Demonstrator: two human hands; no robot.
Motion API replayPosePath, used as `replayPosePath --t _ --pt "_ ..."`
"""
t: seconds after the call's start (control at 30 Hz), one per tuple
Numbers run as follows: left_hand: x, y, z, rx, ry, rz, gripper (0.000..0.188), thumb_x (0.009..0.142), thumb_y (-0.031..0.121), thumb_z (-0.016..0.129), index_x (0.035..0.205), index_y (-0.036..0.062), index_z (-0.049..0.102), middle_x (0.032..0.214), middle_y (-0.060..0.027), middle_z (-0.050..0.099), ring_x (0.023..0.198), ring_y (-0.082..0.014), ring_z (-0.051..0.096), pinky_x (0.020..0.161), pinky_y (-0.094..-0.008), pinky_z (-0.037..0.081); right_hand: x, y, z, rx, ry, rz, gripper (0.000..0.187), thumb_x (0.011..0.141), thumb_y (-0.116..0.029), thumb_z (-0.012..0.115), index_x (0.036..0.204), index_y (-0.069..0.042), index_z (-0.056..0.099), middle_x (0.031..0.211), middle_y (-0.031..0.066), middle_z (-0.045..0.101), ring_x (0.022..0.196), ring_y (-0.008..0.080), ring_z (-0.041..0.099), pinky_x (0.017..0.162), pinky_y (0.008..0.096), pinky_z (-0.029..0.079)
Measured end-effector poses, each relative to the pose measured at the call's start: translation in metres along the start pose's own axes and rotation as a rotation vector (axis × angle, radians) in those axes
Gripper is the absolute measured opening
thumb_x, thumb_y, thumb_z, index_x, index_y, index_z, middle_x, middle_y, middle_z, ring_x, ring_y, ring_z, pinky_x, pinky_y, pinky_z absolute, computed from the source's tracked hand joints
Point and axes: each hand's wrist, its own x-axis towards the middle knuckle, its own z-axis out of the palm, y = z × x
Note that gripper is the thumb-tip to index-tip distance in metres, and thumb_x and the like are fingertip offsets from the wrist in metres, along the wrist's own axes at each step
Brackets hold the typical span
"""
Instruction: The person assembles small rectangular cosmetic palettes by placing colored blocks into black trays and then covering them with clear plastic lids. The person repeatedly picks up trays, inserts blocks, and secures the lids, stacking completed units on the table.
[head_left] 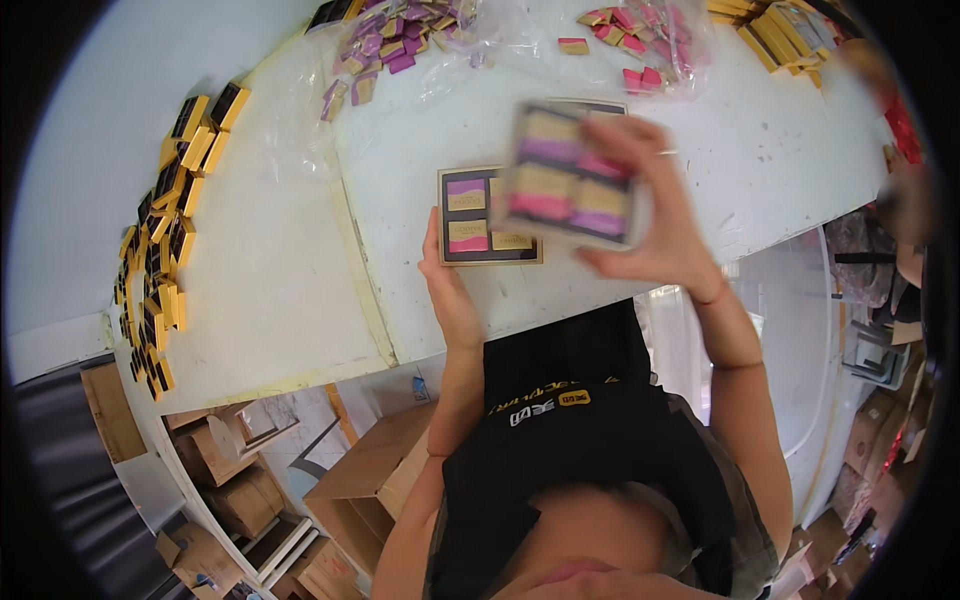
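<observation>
my right fingers (640,136) pinch a blurred box (560,231) over the right of the lower box (485,261); my left fingers (433,240) touch the latter's left edge, grip unclear.

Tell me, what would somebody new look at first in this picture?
Probably the blurry square box of pink, purple and gold squares in the person's right grip, in the middle, above the white table. Next come the bright piles at the top: purple-and-gold wrapped pieces left of centre, pink-and-gold ones further right. Along the table's left side runs a curving crowd of black-and-gold boxes.
</observation>
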Motion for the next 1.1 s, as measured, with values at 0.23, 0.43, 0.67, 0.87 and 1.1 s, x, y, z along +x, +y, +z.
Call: replayPosePath --t 0.23,0.43,0.67,0.87,1.1 --pt "0.001 -0.008 -0.016 0.114 -0.079 -0.099 0.058 0.095 0.031 0.051 0.139 -0.0042 0.041 0.128 -0.0108 0.054 0.117 -0.0186 0.051 0.104 -0.0337 0.038 0.017 0.014 0.026 -0.139 -0.228 -0.099 0.105 0.062 -0.051 0.087 0.149 -0.018 0.038 0.152 0.0221 0.031 0.138 0.0406 0.031 0.114 0.0505 0.024" --pt "-0.004 -0.005 -0.021 0.018 -0.105 -0.16 0.06 0.093 0.034 0.055 0.138 -0.0036 0.042 0.125 -0.0108 0.055 0.115 -0.0173 0.051 0.102 -0.0329 0.039 0.033 0.091 -0.023 -0.357 -0.341 -0.003 0.1 0.062 -0.037 0.087 0.148 -0.016 0.041 0.151 0.0202 0.035 0.137 0.0376 0.032 0.112 0.0469 0.032" --pt "-0.009 -0.027 -0.039 -0.173 0.117 -0.234 0.062 0.099 0.053 0.042 0.132 0.0012 0.05 0.122 -0.0075 0.058 0.108 -0.0166 0.053 0.094 -0.0326 0.043 0.034 0.057 -0.045 -0.232 -0.12 0.034 0.086 0.063 -0.023 0.083 0.142 -0.014 0.05 0.146 0.0184 0.041 0.133 0.0364 0.039 0.108 0.044 0.039" --pt "-0.005 -0.014 -0.037 -0.48 0.053 -0.164 0.083 0.094 0.073 0.032 0.151 0.0122 0.032 0.151 -0.0093 0.04 0.138 -0.0264 0.036 0.113 -0.0458 0.031 0.046 -0.041 0.015 -0.153 -0.217 -0.285 0.097 0.063 -0.038 0.084 0.146 -0.009 0.044 0.148 0.0214 0.037 0.129 0.0395 0.041 0.11 0.051 0.03" --pt "0.016 0.034 -0.043 -0.503 -0.298 -0.372 0.083 0.093 0.069 0.039 0.151 0.0112 0.031 0.152 -0.0069 0.04 0.14 -0.0269 0.036 0.116 -0.0471 0.025 0.006 -0.024 0.038 -0.034 -0.192 -0.241 0.116 0.068 -0.055 0.082 0.155 -0.006 0.022 0.158 0.0233 0.019 0.144 0.0437 0.02 0.116 0.0515 0.019"
